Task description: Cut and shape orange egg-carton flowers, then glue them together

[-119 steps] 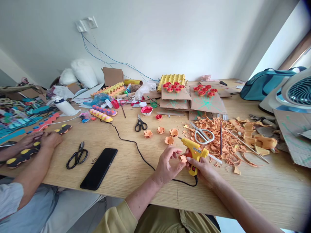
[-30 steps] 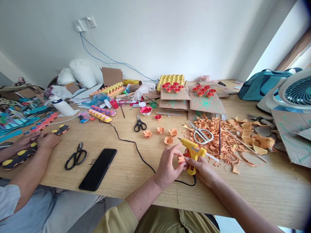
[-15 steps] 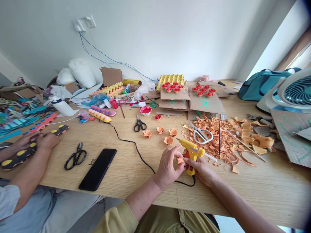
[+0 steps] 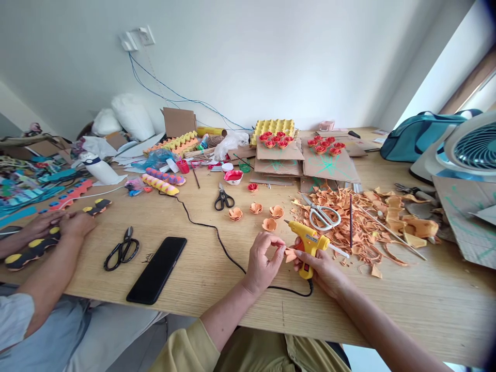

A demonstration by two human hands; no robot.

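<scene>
My right hand (image 4: 324, 268) is wrapped around the yellow glue gun (image 4: 306, 233), whose nozzle points up and left. Between its thumb and fingers, the same hand also pinches a small orange carton petal piece (image 4: 290, 254). Just left of that piece, my left hand (image 4: 263, 262) has thumb and forefinger pressed together; whatever is between them is too small to make out. Beyond the hands stand several orange carton flower cups (image 4: 269, 224), with one red painted flower (image 4: 252, 187) behind them. A white glue stick (image 4: 339, 251) sticks out of the gun's back.
Orange scraps (image 4: 364, 232) are heaped at right, with white-handled scissors (image 4: 324, 217) on them. A black cord (image 4: 217, 235) crosses the table. A phone (image 4: 157, 269) and black scissors (image 4: 122, 250) lie left. A co-worker's hands (image 4: 75, 225) hold a black-and-yellow strip. A fan (image 4: 468, 150) stands right.
My left hand has drawn slightly left, away from the orange petal piece, and its fingertips have closed together. My right hand still holds the glue gun and the piece.
</scene>
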